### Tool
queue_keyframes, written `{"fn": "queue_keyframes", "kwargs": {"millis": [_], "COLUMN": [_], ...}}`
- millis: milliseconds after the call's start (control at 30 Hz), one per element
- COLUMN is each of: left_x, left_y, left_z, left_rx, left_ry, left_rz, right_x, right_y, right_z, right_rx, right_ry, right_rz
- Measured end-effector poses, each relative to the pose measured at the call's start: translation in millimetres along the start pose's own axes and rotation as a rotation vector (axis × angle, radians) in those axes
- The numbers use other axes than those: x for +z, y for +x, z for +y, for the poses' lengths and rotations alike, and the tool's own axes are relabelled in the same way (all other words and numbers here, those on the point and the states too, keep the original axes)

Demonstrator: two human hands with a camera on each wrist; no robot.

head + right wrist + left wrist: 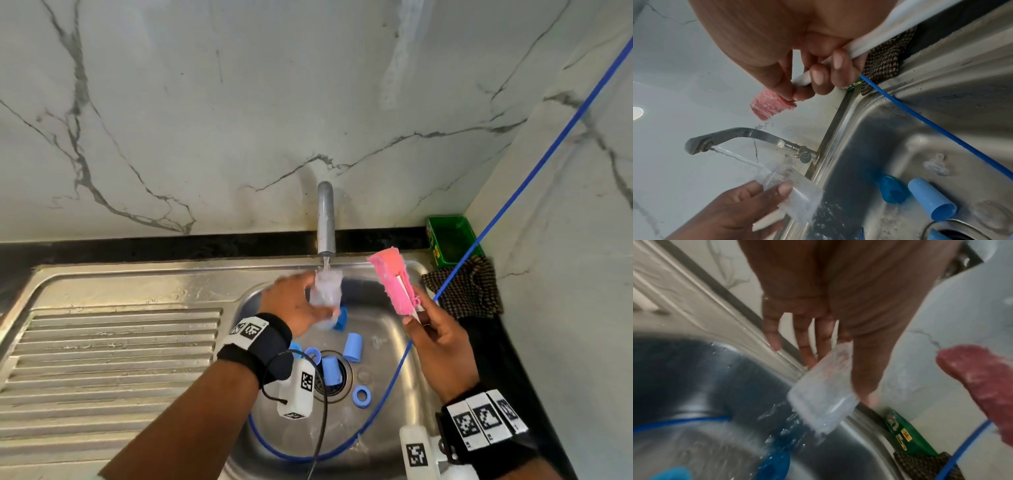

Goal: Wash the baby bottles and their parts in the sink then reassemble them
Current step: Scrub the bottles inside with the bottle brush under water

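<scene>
The sink [394,315] floor is crowded round the drain: blue caps [353,346] and blue rings [362,396] lie scattered there, and a blue cable [387,387] loops across the basin's right and near side. The tap [325,219] overhangs the far rim. Left, the ribbed draining board [113,349] lies open. At the far right corner a green box [450,240] and a checked cloth [469,291] block the bench.

Clear bottle [327,297] tilted under running tap, blue caps [352,347] and rings [361,396] in sink basin
</scene>
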State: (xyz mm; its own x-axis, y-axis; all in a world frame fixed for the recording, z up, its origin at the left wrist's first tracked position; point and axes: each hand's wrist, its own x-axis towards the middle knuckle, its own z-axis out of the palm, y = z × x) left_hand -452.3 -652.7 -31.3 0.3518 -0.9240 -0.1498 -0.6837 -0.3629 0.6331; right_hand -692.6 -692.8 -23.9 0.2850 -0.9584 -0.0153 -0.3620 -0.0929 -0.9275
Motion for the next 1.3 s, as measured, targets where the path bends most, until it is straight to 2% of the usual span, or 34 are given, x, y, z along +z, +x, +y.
{"fn": "queue_keyframes", "kwargs": {"millis": [33,67,133,167,200,267,300,333,400,433,533,567,667,767,800,900,1033,1133,1233,1300], "left_x": [1.5,3.3,5.0,6.0,7.7,10.2,11.4,11.6,12.3,13.0,13.0,13.7,17.0,18.2,17.2,17.2,21.1,20.1,17.1,16.1], "left_y": [-1.4,-1.2,-2.2,-2.3,-1.6,-0.8,-1.5,-2.8,-3.6,-4.1,-7.2,-7.5,-5.2,-6.3,-7.4,-6.7,-9.0,-11.4,-12.9,-13.4], "left_z": [0.0,-1.9,-3.2,-4.8,-7.4,-10.7,-11.8,-11.8,-12.1,-11.9,-5.3,-5.0,-5.6,-3.7,-2.2,0.3,1.4,-3.0,-1.4,-2.5], "left_rx": [-0.017,-0.009,0.022,0.017,0.006,-0.020,-0.026,-0.011,0.042,0.061,0.044,0.047,0.097,0.057,0.039,0.064,0.078,0.111,0.107,0.110], "left_ry": [0.012,0.004,-0.056,-0.087,-0.098,-0.059,-0.046,-0.046,-0.102,-0.129,-0.090,-0.087,-0.158,-0.135,-0.141,-0.200,-0.107,-0.167,-0.144,-0.146], "left_rz": [-0.057,-0.039,0.127,0.167,0.150,-0.021,-0.061,-0.024,0.160,0.194,0.046,0.041,0.174,0.074,0.078,0.236,0.084,0.203,0.126,0.158], "right_x": [-0.2,-0.5,-1.6,-1.8,-2.3,-2.2,-2.3,-2.4,-2.1,-1.7,0.7,1.2,0.8,-0.8,-1.3,-3.6,-4.2,-5.9,-6.9,-7.2], "right_y": [0.0,0.6,2.2,3.4,3.8,4.2,4.5,5.3,7.1,7.4,7.3,7.7,11.1,12.1,12.2,13.3,11.9,12.9,10.9,11.1], "right_z": [0.8,1.6,2.4,3.6,5.0,5.5,5.5,5.6,6.3,8.2,12.5,13.5,15.1,15.3,14.0,12.7,11.1,9.6,9.0,9.4], "right_rx": [0.002,0.003,0.002,0.001,0.004,0.009,0.008,0.008,0.006,0.007,0.007,0.006,0.002,0.008,0.004,-0.004,-0.015,-0.028,-0.037,-0.037], "right_ry": [-0.001,-0.002,-0.002,-0.002,-0.005,-0.013,-0.014,-0.014,-0.023,-0.029,-0.033,-0.031,-0.042,-0.048,-0.043,-0.046,-0.042,-0.016,-0.018,-0.001], "right_rz": [-0.001,0.001,0.011,0.014,0.011,0.011,0.013,0.011,0.009,0.004,-0.009,-0.013,-0.020,-0.010,-0.010,-0.019,-0.002,-0.013,-0.013,-0.014]}}
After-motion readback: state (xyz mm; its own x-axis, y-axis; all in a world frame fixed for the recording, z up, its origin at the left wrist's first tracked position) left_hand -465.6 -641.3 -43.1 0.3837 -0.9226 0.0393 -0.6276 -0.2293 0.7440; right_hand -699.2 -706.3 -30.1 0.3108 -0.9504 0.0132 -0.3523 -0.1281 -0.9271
